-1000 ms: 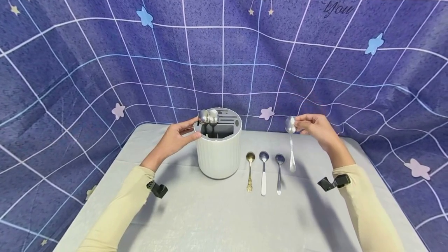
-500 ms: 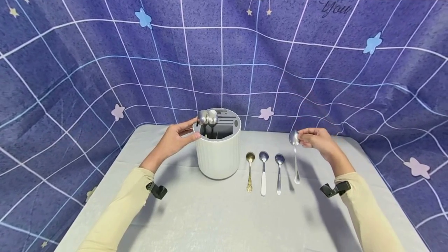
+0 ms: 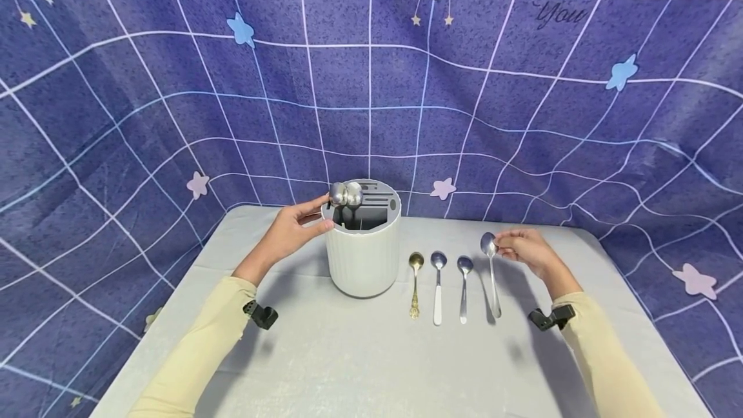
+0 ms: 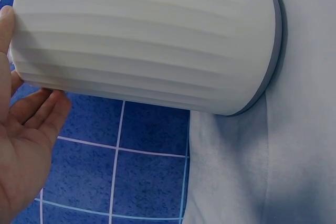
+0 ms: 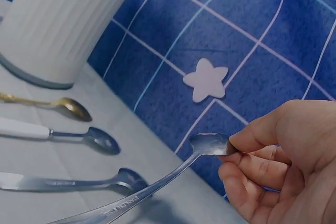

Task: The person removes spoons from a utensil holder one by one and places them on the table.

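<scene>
My right hand (image 3: 527,251) pinches a silver spoon (image 3: 493,279) by its bowl, the handle slanting down toward the table. In the right wrist view, thumb and fingers of the hand (image 5: 283,161) hold the edge of the bowl (image 5: 210,144). My left hand (image 3: 288,232) grips the rim of a white ribbed holder (image 3: 364,263), thumb at the front and fingers behind. The left wrist view shows that hand (image 4: 29,135) against the holder (image 4: 147,40). Two silver spoons (image 3: 353,194) stand in the holder, bowls up.
Between the holder and my right hand, a gold spoon (image 3: 415,284), a white-handled spoon (image 3: 438,289) and a small silver spoon (image 3: 464,289) lie side by side on the grey-covered table (image 3: 360,366). A blue patterned cloth (image 3: 371,82) hangs behind.
My right hand has come down toward the table with the spoon, whose handle end has swung nearer the front and a little right. The left hand stays at the holder.
</scene>
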{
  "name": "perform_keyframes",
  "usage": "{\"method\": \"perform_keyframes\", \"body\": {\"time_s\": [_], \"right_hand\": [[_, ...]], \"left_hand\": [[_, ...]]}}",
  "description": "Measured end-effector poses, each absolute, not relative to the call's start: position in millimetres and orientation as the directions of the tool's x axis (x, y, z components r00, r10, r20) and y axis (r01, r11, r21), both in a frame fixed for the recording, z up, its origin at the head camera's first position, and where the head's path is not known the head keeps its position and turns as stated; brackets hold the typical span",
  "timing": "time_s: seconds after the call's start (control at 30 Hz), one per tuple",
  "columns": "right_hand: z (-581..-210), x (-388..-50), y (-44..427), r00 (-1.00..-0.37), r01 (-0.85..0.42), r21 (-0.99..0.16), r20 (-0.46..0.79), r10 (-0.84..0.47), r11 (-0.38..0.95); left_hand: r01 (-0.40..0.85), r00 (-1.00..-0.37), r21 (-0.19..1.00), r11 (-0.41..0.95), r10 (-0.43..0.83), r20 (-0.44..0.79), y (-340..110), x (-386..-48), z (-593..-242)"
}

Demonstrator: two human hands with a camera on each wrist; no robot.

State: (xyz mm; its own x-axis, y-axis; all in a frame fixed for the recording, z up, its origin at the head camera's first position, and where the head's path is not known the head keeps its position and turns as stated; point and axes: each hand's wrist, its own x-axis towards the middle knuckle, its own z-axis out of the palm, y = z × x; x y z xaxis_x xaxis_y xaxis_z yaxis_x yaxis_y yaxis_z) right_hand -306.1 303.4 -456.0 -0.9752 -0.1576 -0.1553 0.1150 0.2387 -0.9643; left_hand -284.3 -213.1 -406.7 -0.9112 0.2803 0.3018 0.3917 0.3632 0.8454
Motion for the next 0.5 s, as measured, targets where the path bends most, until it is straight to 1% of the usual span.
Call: {"method": "perform_keyframes", "body": {"time_s": [0.13, 0.5], "right_hand": [[-464.9, -306.6, 303.9, -0.973, 0.124, -0.961, -0.167, -0.162, 0.248], [-479.5, -305.8, 307.5, -0.964, 0.165, -0.961, -0.204, -0.168, 0.223]], "left_hand": [[0.388, -0.913, 0.845, 0.368, 0.278, 0.298, -213.0, -284.1, -407.3], [0.396, -0.909, 0.848, 0.353, 0.284, 0.306, -213.4, -285.1, -408.0]]}}
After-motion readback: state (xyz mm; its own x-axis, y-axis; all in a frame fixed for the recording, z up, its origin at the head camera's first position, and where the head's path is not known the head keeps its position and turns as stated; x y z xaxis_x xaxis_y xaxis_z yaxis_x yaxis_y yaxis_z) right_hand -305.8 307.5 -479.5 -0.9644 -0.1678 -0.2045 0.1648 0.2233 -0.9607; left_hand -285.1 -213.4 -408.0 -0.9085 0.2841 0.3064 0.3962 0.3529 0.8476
